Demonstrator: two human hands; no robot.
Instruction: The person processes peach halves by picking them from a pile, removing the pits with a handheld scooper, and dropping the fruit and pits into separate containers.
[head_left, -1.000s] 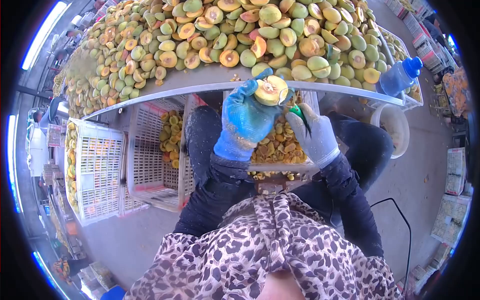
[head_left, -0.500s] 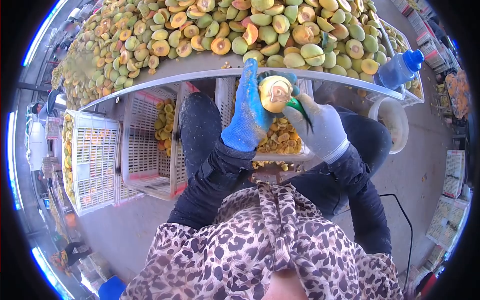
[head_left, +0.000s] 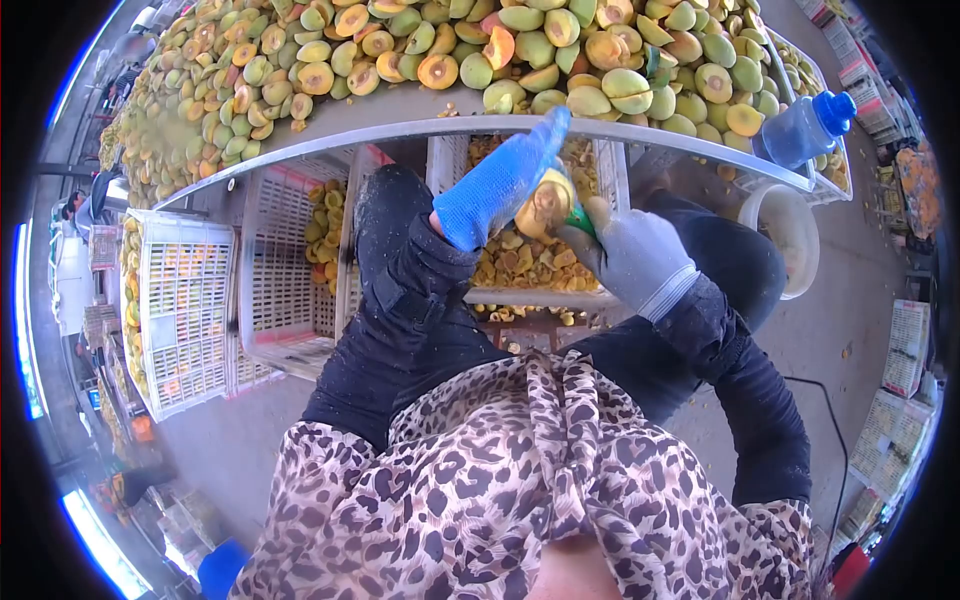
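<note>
My left hand (head_left: 497, 190), in a blue glove, holds a peach half (head_left: 545, 207) with its cut side and brown centre facing up. The fingers point up and away while the fruit rests against the palm side. My right hand (head_left: 640, 250), in a pale grey glove, is closed round a green-handled tool (head_left: 580, 218) right at the edge of the peach half. The tool's working end is hidden by the fruit. Below both hands a white crate (head_left: 535, 297) holds many yellow fruit pieces (head_left: 530, 262).
Peach halves (head_left: 440, 70) are heaped on a table with a metal edge (head_left: 400, 130). A blue bottle (head_left: 800, 132) lies at its right corner, above a white bucket (head_left: 785, 245). White crates (head_left: 190, 310) stand at left. A black cable (head_left: 835, 430) runs along the floor at right.
Both hands have come slightly down, toward my body. My left hand has tilted over to the right, and the peach half has tilted with it. The tool's dark end no longer shows.
</note>
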